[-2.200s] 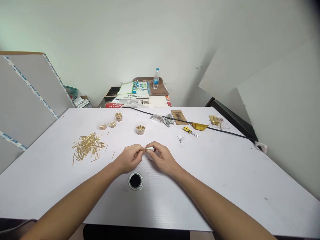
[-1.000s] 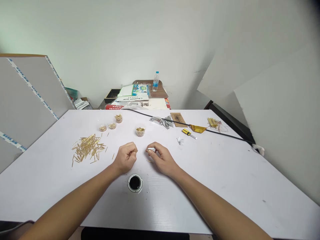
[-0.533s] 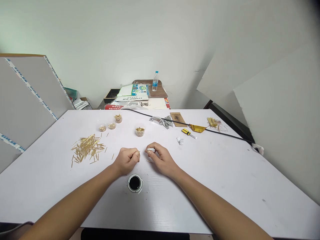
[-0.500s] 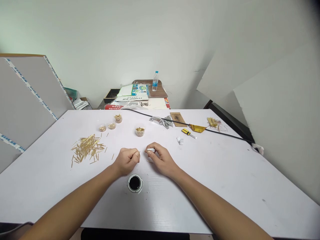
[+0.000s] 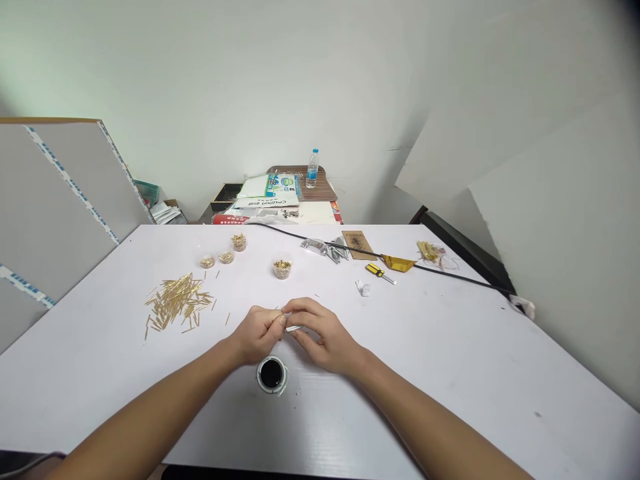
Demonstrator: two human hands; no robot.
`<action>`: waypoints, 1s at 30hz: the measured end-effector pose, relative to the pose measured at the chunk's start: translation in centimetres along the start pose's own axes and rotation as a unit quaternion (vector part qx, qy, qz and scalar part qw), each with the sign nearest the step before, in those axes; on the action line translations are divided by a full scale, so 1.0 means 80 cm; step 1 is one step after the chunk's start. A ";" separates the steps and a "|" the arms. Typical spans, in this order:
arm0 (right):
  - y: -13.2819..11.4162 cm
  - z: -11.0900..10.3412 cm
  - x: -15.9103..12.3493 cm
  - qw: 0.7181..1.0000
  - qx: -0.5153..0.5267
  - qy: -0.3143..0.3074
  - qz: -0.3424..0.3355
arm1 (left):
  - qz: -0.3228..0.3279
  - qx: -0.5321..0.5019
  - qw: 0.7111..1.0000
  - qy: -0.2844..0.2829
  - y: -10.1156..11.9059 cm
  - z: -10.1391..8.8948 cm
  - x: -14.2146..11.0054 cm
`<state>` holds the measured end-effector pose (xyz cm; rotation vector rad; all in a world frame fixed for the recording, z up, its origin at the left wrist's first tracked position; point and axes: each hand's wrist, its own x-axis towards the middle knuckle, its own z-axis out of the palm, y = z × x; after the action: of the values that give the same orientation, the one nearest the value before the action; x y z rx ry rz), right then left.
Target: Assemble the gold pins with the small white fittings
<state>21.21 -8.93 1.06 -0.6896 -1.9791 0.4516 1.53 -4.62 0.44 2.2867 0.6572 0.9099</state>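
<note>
My left hand is closed, thumb pressed against the curled fingers; whatever it pinches is too small or hidden to make out. Touching its fingertips, my right hand curves around a small whitish strip held at its fingers. Just below the hands stands a small round pot of black liquid. To the left lies a loose heap of thin gold-coloured metal pins, with a few strays around it. Beyond the hands is a clear cup of small gold-coloured parts.
Small cups of gold parts stand at the back left. A yellow-handled screwdriver, brown card, silver packets and black cable lie at back right. A water bottle stands behind the table.
My two hands, apart before, have come together at the fingertips, with the whitish strip between them. The right hand's fingers have spread somewhat. The whole view has shifted slightly.
</note>
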 end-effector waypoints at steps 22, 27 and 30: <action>-0.006 -0.004 0.002 0.999 0.011 0.041 0.005 | -0.020 0.008 1.000 -0.020 0.007 0.002 0.000; -0.005 -0.006 0.003 0.999 0.015 0.028 -0.014 | -0.030 -0.025 0.998 -0.047 0.006 0.000 0.000; -0.006 -0.007 0.003 1.000 0.007 0.017 -0.013 | -0.046 -0.039 0.997 -0.057 0.005 0.000 0.000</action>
<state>21.49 -9.14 1.71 -0.6585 -1.9489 0.4337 1.61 -4.92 0.67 2.2028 0.6594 0.7424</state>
